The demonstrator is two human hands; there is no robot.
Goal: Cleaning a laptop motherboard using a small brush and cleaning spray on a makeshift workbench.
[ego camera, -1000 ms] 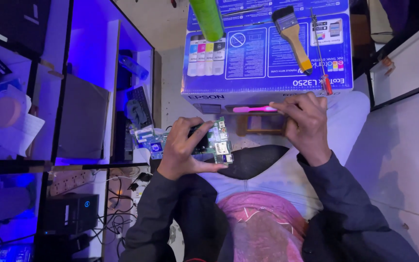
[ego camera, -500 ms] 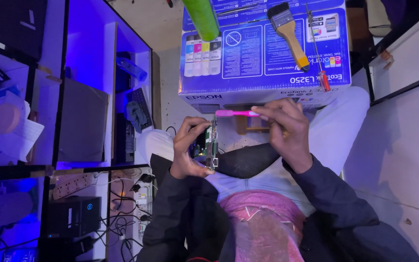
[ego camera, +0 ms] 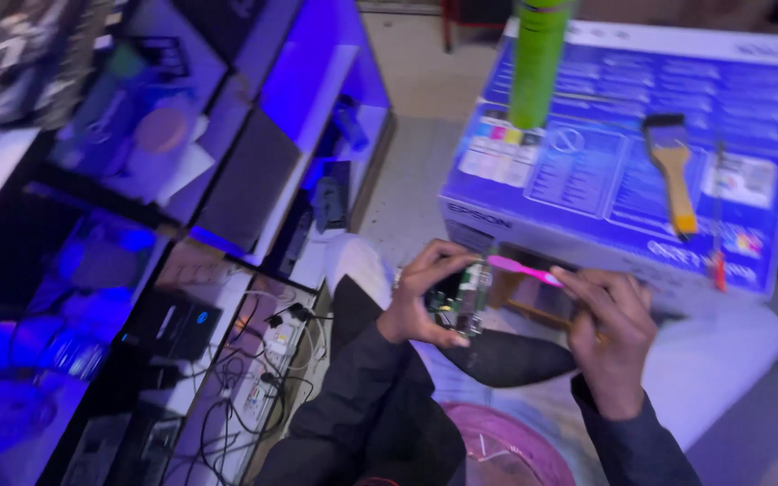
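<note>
Blue-lit shelves flanking; left hand is gripping board edgewise, exposing its face; right hand is pinching pink brush, bristles reaching it.

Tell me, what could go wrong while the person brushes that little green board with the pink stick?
1. The small green circuit board is pinched on edge in the left hand, over the lap; it might slip and drop.
2. The right hand presses the thin pink plastic brush against the board; pushing hard could perhaps bend tiny parts.
3. The tall green can stands on the blue cardboard box; a bump could topple it.
</note>
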